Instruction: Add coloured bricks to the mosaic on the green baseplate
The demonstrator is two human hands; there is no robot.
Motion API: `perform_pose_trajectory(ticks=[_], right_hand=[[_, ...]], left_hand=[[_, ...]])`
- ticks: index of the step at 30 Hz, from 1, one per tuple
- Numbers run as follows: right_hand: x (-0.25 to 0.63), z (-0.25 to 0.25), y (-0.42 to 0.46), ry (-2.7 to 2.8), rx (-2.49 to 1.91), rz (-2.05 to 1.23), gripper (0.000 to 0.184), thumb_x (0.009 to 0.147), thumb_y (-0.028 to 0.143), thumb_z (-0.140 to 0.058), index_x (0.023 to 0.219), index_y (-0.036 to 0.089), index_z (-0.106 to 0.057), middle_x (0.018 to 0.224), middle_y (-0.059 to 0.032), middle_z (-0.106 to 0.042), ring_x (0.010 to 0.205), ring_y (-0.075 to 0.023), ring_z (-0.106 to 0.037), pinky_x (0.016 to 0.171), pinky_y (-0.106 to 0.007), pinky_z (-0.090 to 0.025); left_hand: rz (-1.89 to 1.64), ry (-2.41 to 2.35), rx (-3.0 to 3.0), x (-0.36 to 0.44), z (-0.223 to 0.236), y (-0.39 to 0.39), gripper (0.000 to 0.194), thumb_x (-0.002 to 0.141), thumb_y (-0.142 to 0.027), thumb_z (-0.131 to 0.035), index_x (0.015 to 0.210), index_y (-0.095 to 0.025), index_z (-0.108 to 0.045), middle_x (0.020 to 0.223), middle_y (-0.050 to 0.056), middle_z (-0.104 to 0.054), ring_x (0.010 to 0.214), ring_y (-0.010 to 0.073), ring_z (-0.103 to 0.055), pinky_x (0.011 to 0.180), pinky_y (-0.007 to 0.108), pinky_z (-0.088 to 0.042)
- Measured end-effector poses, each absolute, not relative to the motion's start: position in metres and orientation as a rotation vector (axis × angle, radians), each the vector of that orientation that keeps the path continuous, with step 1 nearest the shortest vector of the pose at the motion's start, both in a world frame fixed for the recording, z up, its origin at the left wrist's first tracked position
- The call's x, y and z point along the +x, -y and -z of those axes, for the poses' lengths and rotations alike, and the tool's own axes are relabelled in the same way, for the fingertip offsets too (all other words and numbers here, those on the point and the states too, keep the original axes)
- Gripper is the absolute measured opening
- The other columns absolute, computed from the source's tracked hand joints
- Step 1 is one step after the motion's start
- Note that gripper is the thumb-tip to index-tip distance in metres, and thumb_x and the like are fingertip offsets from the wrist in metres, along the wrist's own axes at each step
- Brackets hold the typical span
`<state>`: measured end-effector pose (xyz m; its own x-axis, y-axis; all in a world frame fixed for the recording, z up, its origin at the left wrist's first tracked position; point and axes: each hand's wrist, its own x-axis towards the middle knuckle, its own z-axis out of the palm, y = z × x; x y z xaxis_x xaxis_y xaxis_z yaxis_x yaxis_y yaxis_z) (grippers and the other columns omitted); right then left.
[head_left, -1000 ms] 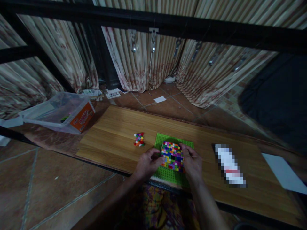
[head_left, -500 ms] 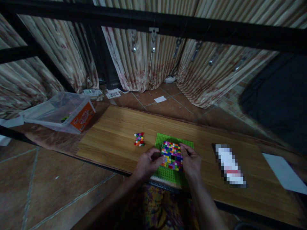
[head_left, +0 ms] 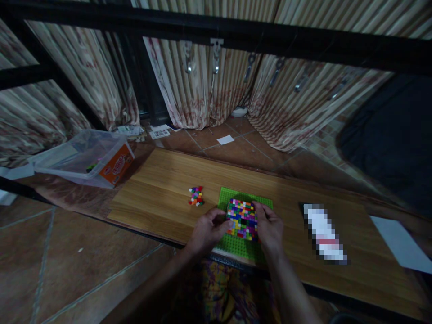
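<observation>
A block of small multicoloured toy bricks (head_left: 242, 219) sits over a green studded baseplate (head_left: 232, 249); whether it is attached to the plate I cannot tell. My left hand (head_left: 209, 230) grips the block's left side, thumb on its top edge and fingers curled. At the right side, my right hand (head_left: 270, 223) holds the block near its upper right corner, with fingers bent and partly hidden. A dark gap shows among the bricks near the block's middle. Left of the plate lies a small pile of loose bricks (head_left: 195, 196).
The wooden board (head_left: 158, 189) carries all this. A clear plastic box (head_left: 81, 168) with an orange label stands at its left. To the right are a blurred-out item (head_left: 324, 234) and a white sheet (head_left: 401, 243). Striped curtains (head_left: 199, 90) hang behind a dark metal bar (head_left: 236, 33).
</observation>
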<state>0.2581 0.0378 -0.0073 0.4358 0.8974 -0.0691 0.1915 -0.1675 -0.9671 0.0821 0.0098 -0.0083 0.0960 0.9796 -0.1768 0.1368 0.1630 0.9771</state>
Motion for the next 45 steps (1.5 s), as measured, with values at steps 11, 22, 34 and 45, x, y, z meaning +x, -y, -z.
perform_pose_trajectory(ticks=[11,22,34,45], right_hand=[[0.258,0.007,-0.042,0.972,-1.66,-0.891,0.046,0.067,0.055,-0.068,0.089,0.015,-0.074,0.086,-0.0079,-0.074,0.077,-0.0226,-0.067,0.07,-0.034,-0.05],[0.256,0.007,-0.045,0.949,-1.638,-0.84,0.035,0.065,0.048,-0.071,0.081,0.017,-0.075,0.081,-0.0066,-0.075,0.076,-0.0221,-0.068,0.071,-0.034,-0.051],[0.261,0.011,-0.04,0.949,-1.599,-0.926,0.042,0.065,0.052,-0.071,0.089,0.018,-0.075,0.093,-0.0076,-0.075,0.087,-0.0255,-0.068,0.078,-0.038,-0.052],[0.262,0.014,-0.035,0.992,-1.601,-0.912,0.05,0.073,0.058,-0.062,0.099,0.017,-0.073,0.099,-0.0085,-0.073,0.092,-0.0257,-0.066,0.078,-0.035,-0.051]], left_hand=[[-0.924,-1.306,1.259,0.081,0.017,-0.009,0.034,0.076,-0.044,-0.066,0.097,-0.018,-0.063,0.068,-0.002,-0.06,0.059,0.0105,-0.052,0.052,0.02,-0.039],[-0.915,-1.32,1.281,0.081,0.017,-0.01,0.036,0.076,-0.044,-0.065,0.1,-0.017,-0.063,0.07,-0.001,-0.062,0.06,0.0111,-0.054,0.054,0.02,-0.041],[-1.075,-1.336,1.257,0.072,0.006,-0.001,0.027,0.082,-0.04,-0.058,0.094,-0.016,-0.062,0.078,0.001,-0.066,0.071,0.0135,-0.062,0.063,0.021,-0.048],[-0.942,-1.925,1.954,0.023,0.012,-0.02,0.022,0.083,-0.019,-0.054,0.101,-0.022,-0.066,0.106,0.006,-0.065,0.098,0.0202,-0.062,0.088,0.032,-0.05]])
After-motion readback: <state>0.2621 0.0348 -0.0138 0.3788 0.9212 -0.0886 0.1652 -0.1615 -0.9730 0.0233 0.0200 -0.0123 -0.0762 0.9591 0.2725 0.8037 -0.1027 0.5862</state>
